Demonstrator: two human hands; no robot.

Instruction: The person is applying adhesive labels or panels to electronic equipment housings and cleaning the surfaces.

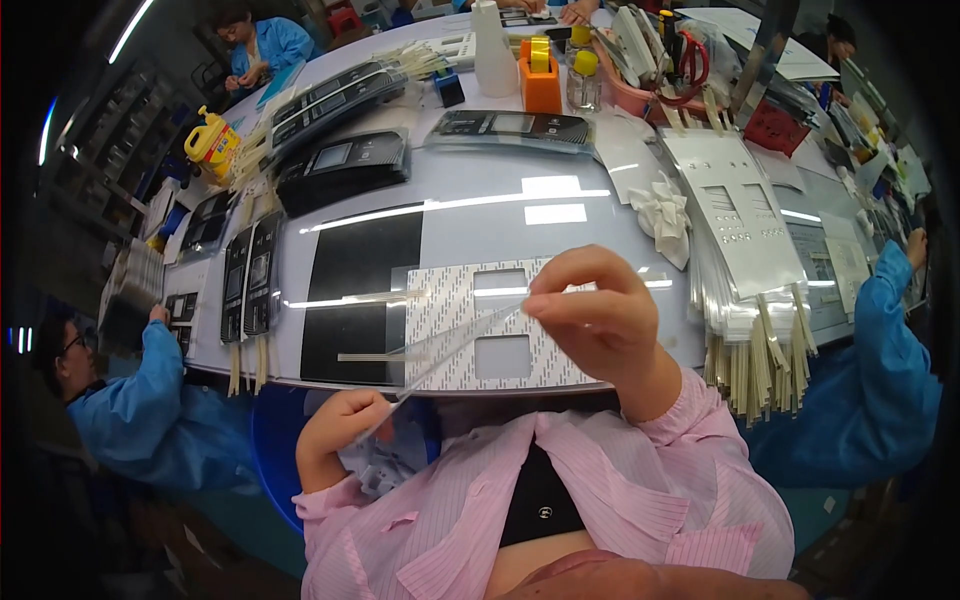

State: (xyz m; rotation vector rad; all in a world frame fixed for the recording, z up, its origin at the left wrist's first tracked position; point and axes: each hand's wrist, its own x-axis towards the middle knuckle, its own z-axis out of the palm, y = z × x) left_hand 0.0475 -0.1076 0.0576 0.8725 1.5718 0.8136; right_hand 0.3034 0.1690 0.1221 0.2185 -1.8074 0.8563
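Observation:
A thin clear film (458, 343) runs slantwise between my two hands, seen nearly edge-on. My right hand (600, 310) pinches its upper end between thumb and fingertips, raised over the table. Low at the table's front edge, my left hand (345, 425) is closed at the film's lower end. Beneath the film lies a flat panel (440, 290) with a white, grey-dashed backing and two rectangular windows; my right hand hides part of it. Pale ribbon tails (375, 357) reach left from the panel across a black mat (362, 250).
Stacked silvery panels with ribbon tails (730, 210) stand right, beside crumpled white paper (662, 215). Black printed panels (345, 165) lie left and behind. An orange tape dispenser (540, 85) and white bottle (493, 50) stand at the back. A blue bin (275, 450) sits below. Blue-clad co-workers flank the table.

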